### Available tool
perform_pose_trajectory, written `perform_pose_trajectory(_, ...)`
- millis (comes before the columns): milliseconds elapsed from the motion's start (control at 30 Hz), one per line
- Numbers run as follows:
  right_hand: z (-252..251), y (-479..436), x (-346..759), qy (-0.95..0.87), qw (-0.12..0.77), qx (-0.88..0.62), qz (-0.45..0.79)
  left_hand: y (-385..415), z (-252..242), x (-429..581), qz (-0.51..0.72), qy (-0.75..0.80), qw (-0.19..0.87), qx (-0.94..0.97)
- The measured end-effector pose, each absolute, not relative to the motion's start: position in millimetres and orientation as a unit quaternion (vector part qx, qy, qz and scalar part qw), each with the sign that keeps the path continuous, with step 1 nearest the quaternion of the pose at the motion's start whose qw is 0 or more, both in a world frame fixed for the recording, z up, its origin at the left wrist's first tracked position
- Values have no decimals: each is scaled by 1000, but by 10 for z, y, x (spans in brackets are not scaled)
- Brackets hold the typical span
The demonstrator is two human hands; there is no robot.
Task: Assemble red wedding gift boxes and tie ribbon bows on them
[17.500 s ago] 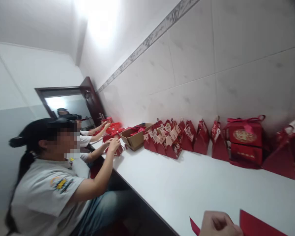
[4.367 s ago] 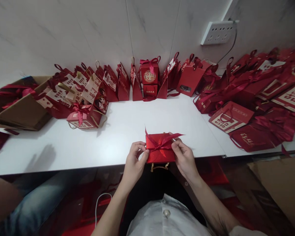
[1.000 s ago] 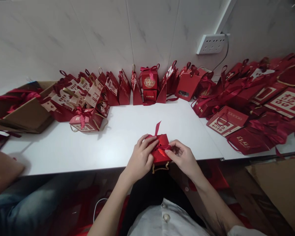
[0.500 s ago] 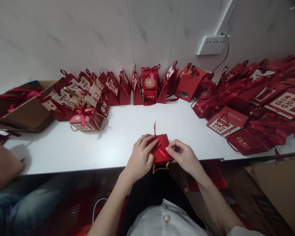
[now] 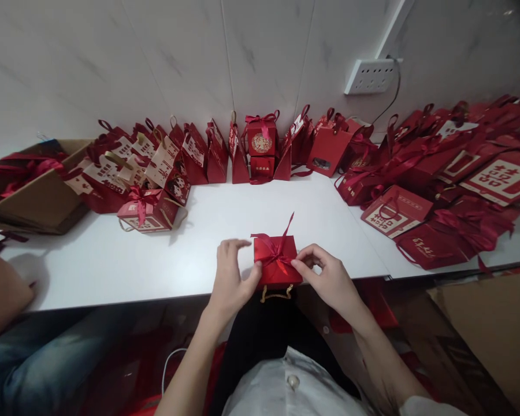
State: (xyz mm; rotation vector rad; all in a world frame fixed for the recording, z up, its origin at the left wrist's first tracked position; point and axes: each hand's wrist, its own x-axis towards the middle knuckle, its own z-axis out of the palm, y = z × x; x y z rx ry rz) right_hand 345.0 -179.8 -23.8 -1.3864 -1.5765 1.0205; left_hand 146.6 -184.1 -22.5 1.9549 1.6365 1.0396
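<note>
A small red gift box lies at the table's front edge, with a gold cord handle hanging on the near side. Red ribbon is crossed or knotted on its top, and one tail sticks up toward the wall. At the box's left side, my left hand has its fingers spread; the thumb tip rests at the box's edge by the ribbon. Over the right edge, my right hand pinches a ribbon end between thumb and index finger.
Red gift boxes line the wall, with a bigger heap at right. A bow-tied box stands left of centre. An open cardboard box holds ribbon. Another person's arm reaches in at left. A power strip is on the wall.
My left hand has lifted off the top of the box and moved left, its fingers opening and uncovering the ribbon. My right hand keeps its pinch at the right edge.
</note>
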Motion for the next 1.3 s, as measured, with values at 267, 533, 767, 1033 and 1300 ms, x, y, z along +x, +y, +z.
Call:
perform_pose_trajectory(267,-350,-1695,3403,-515,468,-502,514,-1912,-290,1546,376,595,404,584)
perform_pose_trajectory(533,-398,-1637,3468,-352,469,-459,667,-1861,-433,1458,411,511,477,586)
perform_pose_trajectory(767,-474,-1571,3471,-323,462,-436,701,-1811,-453,1466,435,491,490,574)
perform_pose_trajectory(1033,-483,-1499,3628,-317,453,-436,710,-1806,-442,1515,436,504,489,563)
perform_pose_trajectory(1300,186,-1305,3546,-735,412,-471,261,-1776,-410,1586,447,516,419,599)
